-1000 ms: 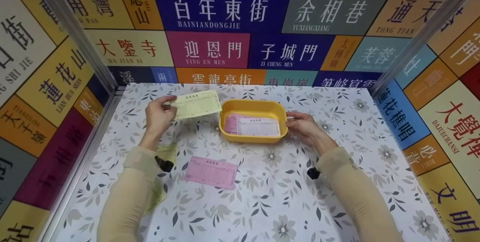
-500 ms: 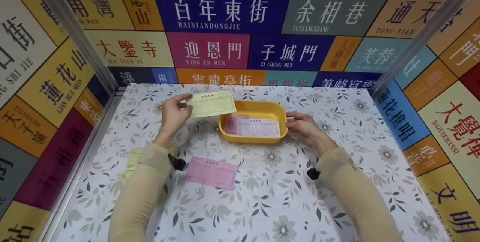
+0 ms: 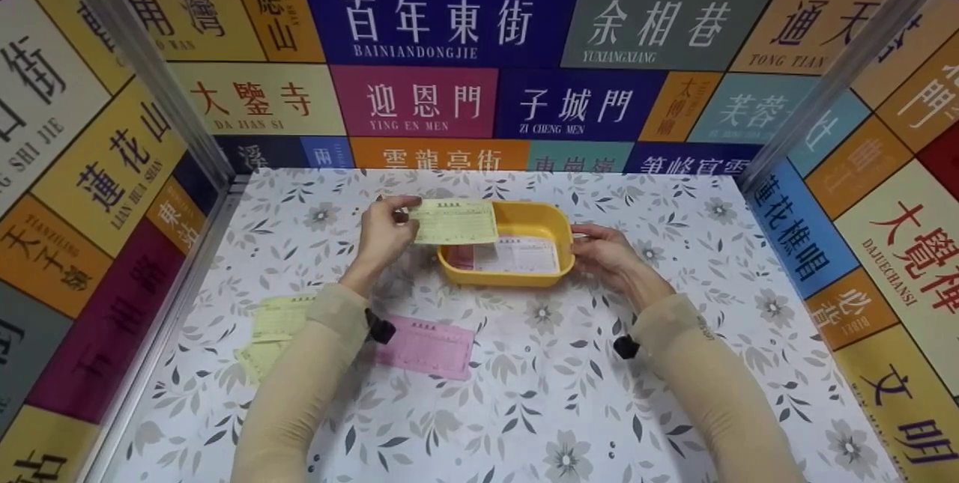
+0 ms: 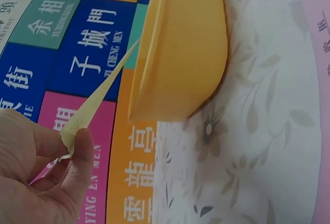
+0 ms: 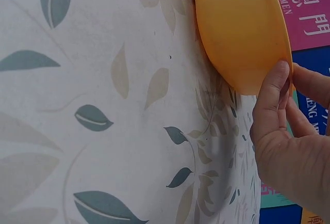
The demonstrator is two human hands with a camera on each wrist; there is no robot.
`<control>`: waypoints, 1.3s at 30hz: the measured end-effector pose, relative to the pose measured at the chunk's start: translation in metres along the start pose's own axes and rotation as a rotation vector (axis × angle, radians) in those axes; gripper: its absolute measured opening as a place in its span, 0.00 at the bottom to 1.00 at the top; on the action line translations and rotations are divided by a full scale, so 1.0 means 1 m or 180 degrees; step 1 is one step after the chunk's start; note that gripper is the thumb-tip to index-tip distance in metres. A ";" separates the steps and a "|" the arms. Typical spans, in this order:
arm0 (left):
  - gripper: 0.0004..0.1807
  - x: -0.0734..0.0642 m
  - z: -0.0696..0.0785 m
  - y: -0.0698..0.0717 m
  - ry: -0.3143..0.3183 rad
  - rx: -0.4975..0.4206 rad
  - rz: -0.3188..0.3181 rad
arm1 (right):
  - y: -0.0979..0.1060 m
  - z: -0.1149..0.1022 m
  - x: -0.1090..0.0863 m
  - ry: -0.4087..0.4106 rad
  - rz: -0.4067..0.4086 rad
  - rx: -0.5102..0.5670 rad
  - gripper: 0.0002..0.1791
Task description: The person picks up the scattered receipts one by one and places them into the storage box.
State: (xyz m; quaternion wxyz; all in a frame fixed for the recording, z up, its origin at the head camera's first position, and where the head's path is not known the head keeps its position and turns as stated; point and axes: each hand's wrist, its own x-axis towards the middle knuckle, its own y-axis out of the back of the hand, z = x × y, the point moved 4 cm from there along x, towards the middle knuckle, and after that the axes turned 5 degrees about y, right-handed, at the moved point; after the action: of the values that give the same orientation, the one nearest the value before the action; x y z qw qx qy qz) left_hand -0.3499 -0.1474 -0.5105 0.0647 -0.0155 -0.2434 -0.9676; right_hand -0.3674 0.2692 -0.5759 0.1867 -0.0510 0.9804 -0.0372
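Note:
My left hand (image 3: 386, 236) pinches a pale yellow printed slip (image 3: 455, 222) by its left edge. The slip hangs over the left part of a yellow plastic box (image 3: 509, 280). In the left wrist view, thumb and fingers nip the slip's end (image 4: 93, 105), and its far end reaches behind the box rim. My right hand (image 3: 614, 257) grips the box's right end; in the right wrist view, the thumb lies on the outer wall (image 5: 242, 33). Inside the box lie a white slip (image 3: 528, 254) and some pink paper, partly hidden by the yellow slip.
A pink slip (image 3: 427, 350) lies on the flower-patterned table in front of the box, partly covered by the left wrist's black device (image 3: 381, 327). Several yellow slips (image 3: 281, 320) lie at the left, partly under the left forearm. Sign-covered walls (image 3: 442, 15) enclose the table.
My left hand has carried the yellow slip rightwards, from beside the box to over its left part. More of the yellow slips at the left now shows. The right hand and box stay put.

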 end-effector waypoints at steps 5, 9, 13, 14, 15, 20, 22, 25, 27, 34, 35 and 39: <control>0.27 -0.001 0.007 -0.021 -0.0017 0.0117 -0.0151 | 0.000 0.000 0.000 -0.0003 0.0014 -0.0022 0.36; 0.27 -0.002 0.012 -0.037 -0.0038 0.0164 -0.0279 | -0.001 0.001 0.000 -0.0005 0.0019 -0.0026 0.36; 0.27 -0.003 0.016 -0.052 -0.0072 0.0259 -0.0340 | -0.002 0.000 0.000 0.0023 0.0013 0.0014 0.36; 0.27 -0.003 0.017 -0.055 -0.0061 0.0262 -0.0361 | -0.002 0.000 0.000 0.0030 0.0005 0.0032 0.36; 0.27 -0.003 0.018 -0.058 -0.0029 0.0253 -0.0390 | -0.002 0.000 0.000 0.0039 0.0001 0.0050 0.35; 0.29 -0.003 0.020 -0.071 0.0141 0.0282 -0.0490 | -0.001 0.000 0.000 0.0052 -0.0034 0.0055 0.36; 0.29 -0.003 0.022 -0.074 0.0136 0.0316 -0.0502 | 0.000 0.000 0.000 0.0046 -0.0014 0.0058 0.36; 0.28 -0.001 0.025 -0.080 0.0077 0.0330 -0.0507 | 0.001 -0.001 0.000 0.0019 0.0015 0.0035 0.36; 0.29 -0.001 0.026 -0.083 0.0038 0.0337 -0.0522 | 0.001 -0.001 0.000 -0.0012 0.0024 0.0050 0.36; 0.29 0.000 0.026 -0.093 0.0092 0.0403 -0.0629 | 0.001 0.000 0.001 -0.0091 0.0030 -0.0001 0.36; 0.29 0.000 0.026 -0.094 0.0105 0.0413 -0.0633 | 0.002 0.000 0.001 -0.0095 0.0032 -0.0007 0.36; 0.30 0.000 0.025 -0.096 0.0191 0.0409 -0.0658 | 0.002 0.001 0.001 -0.0096 0.0046 -0.0002 0.36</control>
State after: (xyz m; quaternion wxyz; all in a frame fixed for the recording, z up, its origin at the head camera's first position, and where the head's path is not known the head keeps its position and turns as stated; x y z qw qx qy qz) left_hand -0.3625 -0.0516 -0.5336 -0.0273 0.0429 -0.3032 -0.9516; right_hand -0.3683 0.2715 -0.5771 0.2017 -0.0446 0.9778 -0.0347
